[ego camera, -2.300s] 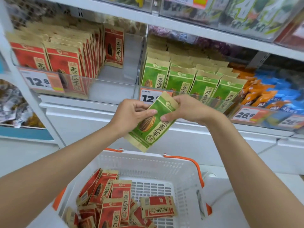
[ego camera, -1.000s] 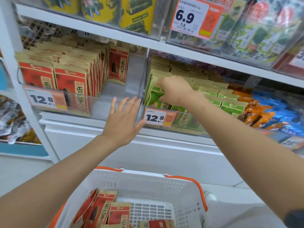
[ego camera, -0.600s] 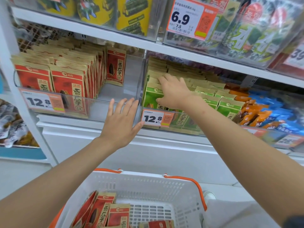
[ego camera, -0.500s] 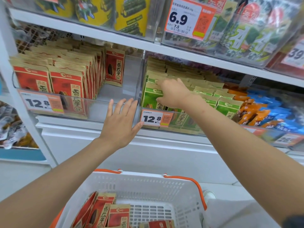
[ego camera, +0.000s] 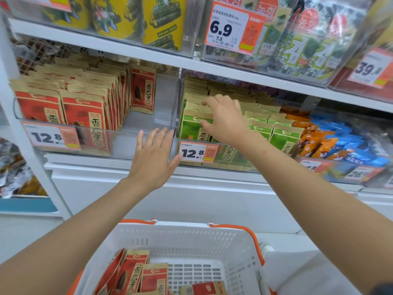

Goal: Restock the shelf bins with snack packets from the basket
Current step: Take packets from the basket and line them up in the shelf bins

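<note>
My right hand reaches into the green packets' bin. Its thumb lies on the face of the front green packet and its fingers curl over the brown tops behind, pinching that packet. My left hand hovers flat with straight fingers before the clear front wall of the red packets' bin; whether it touches is unclear. Red packets fill that bin's left side, and a single red packet stands at the back. Below, the white basket with orange handles holds several red packets.
The right part of the red bin shows bare floor. Orange and blue snack bags fill the bin to the right. The shelf above carries yellow packs and seaweed packs. Price tags hang on the bin fronts.
The green packet that both hands held over the basket is now in the green bin. My right hand stayed on the packet tops there, its fingers curling; my left hand let go and rose to the bin front.
</note>
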